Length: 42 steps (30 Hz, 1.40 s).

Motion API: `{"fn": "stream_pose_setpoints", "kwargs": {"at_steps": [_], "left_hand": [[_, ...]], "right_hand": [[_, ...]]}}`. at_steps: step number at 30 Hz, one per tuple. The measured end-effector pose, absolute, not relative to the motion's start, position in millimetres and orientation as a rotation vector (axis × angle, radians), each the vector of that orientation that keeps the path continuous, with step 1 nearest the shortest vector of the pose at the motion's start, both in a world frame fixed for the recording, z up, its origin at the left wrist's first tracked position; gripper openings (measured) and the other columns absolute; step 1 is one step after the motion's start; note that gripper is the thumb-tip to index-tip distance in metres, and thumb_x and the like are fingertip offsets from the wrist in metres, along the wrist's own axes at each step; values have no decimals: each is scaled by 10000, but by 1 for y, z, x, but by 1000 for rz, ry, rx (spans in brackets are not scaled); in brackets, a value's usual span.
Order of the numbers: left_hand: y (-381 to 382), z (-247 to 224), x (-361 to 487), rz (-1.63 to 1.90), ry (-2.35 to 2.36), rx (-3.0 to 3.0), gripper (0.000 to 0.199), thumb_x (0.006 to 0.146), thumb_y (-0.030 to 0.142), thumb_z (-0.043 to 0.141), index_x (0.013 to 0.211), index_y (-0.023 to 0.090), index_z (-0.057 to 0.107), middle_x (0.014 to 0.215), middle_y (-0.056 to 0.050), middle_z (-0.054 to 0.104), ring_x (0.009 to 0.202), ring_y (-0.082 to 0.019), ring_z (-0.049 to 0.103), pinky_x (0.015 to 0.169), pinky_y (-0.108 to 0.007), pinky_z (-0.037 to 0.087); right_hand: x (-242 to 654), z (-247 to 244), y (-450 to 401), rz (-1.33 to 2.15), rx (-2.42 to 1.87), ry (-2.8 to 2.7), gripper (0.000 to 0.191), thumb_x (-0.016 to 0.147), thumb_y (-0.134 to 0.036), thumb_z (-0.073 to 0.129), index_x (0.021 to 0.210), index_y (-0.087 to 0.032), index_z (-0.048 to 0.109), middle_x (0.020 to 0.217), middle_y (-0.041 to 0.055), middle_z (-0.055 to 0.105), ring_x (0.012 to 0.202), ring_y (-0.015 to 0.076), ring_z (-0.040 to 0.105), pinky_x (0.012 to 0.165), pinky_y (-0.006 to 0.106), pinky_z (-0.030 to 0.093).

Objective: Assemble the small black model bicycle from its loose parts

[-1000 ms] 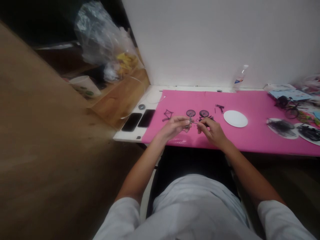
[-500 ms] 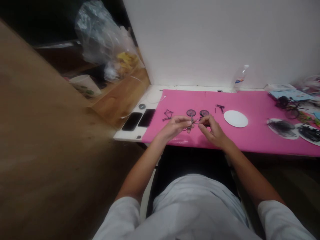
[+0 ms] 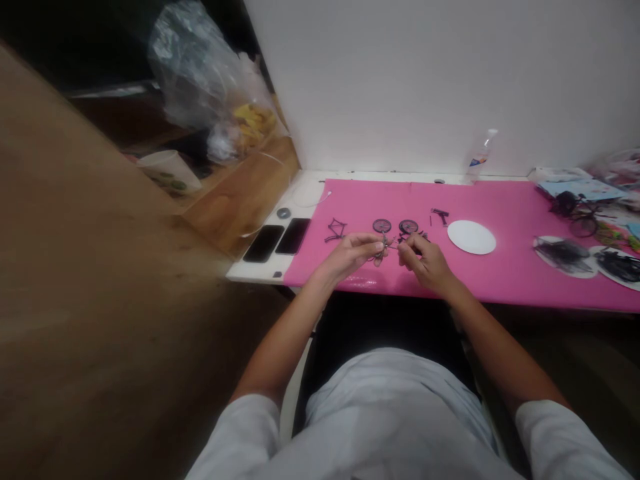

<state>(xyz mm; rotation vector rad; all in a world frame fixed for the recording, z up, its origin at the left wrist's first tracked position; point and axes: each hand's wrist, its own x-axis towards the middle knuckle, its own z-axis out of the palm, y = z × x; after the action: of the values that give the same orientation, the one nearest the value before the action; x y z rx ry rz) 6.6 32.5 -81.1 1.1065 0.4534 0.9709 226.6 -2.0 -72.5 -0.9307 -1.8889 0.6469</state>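
Observation:
Between the thumb and fingers of my left hand [image 3: 356,250] is a small dark miniature bicycle part [image 3: 384,245]; its exact shape is partly hidden by the fingers. My right hand [image 3: 423,260] is closed in a pinch on a thin rod-like piece [image 3: 393,248] that reaches toward that part. Just beyond my hands, two toy bicycle wheels [image 3: 382,226] lie on the pink mat [image 3: 360,200]. Dark small parts [image 3: 421,236] show behind my right fingers. A miniature bicycle frame [image 3: 336,230] rests left of my left hand.
A white plate [image 3: 471,237] and a small black part [image 3: 441,215] lie to the right. Two dark phones [image 3: 293,236] are at the left edge. Farther right are plates with black pieces [image 3: 565,255] and an assembled miniature bicycle [image 3: 584,217]. A bottle [image 3: 481,157] stands by the wall.
My right hand has shifted slightly, its fingers curling closer together, and more of the dark parts behind it shows. My left hand stays nearly in place.

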Motion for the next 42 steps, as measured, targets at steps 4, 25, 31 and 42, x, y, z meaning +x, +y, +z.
{"fn": "stream_pose_setpoints", "kwargs": {"at_steps": [4, 25, 31, 42], "left_hand": [[33, -81, 6, 963, 455, 1130, 277, 768, 335, 930, 921, 129, 827, 850, -99, 757, 700, -138, 644, 691, -294, 493], [33, -82, 12, 930, 309, 885, 243, 777, 245, 877, 942, 134, 737, 834, -46, 668, 830, -167, 658, 918, -356, 507], [26, -76, 16, 928, 340, 898, 291, 758, 266, 896, 958, 121, 742, 823, -47, 666, 812, -156, 654, 879, -315, 513], [23, -78, 17, 889, 384, 1015, 340, 757, 316, 930, 1017, 140, 800, 881, -95, 765, 874, -217, 741, 880, -338, 546]], "right_hand": [[224, -68, -4, 642, -936, -1928, 594, 1116, -585, 433, 690, -200, 583, 587, -12, 565, 535, 122, 538, 593, 271, 421], [226, -69, -4, 884, -875, -1643, 421, 1074, -600, 540, 982, -207, 658, 745, -12, 538, 572, 114, 439, 523, 251, 373], [221, -64, -12, 739, -841, -1723, 417, 961, -522, 751, 1257, -243, 658, 723, -58, 393, 589, 115, 326, 562, 260, 354], [218, -69, -13, 489, -925, -1849, 577, 859, -477, 857, 1352, -240, 674, 801, -5, 582, 586, 117, 362, 554, 275, 404]]}}
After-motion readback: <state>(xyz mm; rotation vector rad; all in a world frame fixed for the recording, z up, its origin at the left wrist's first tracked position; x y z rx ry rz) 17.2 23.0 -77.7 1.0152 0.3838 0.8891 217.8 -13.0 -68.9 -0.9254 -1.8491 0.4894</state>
